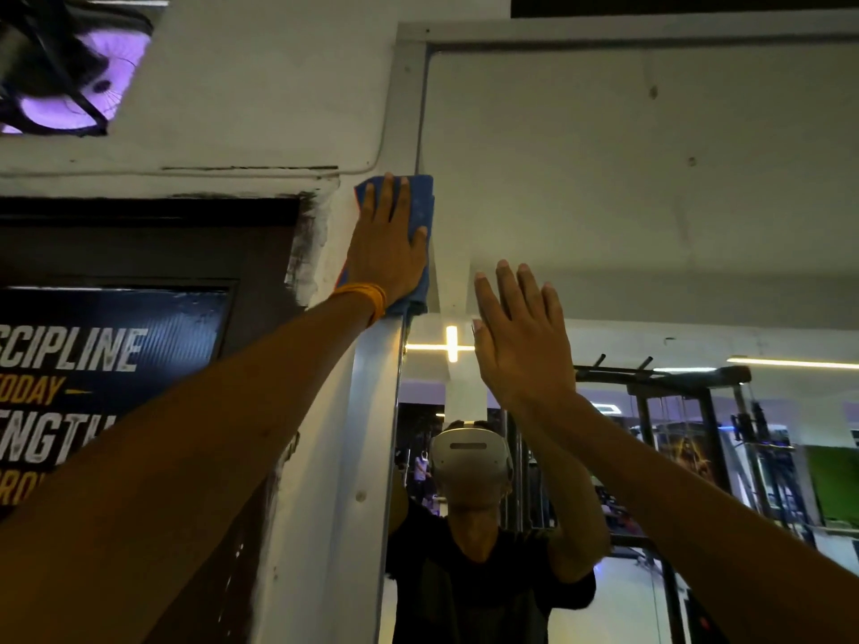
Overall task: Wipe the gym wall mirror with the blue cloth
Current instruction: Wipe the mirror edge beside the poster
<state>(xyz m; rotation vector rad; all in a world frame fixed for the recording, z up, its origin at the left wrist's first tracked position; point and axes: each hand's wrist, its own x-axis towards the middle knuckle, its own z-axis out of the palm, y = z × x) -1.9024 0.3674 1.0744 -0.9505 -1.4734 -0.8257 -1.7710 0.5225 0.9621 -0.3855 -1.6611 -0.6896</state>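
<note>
Left hand [388, 253], grip spread flat, presses the blue cloth [420, 202] on the mirror [604, 178] by its left edge; right hand [516, 346], also spread, likely braces.

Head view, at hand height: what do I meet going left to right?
Dark poster with white and yellow lettering, left hand pressing the blue cloth, right hand, black metal gym rack reflected in the mirror.

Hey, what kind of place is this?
Most likely a gym: the large framed wall mirror reflects a black metal cable rack, and a dark poster with bold slogan lettering hangs on the wall beside it.
</note>
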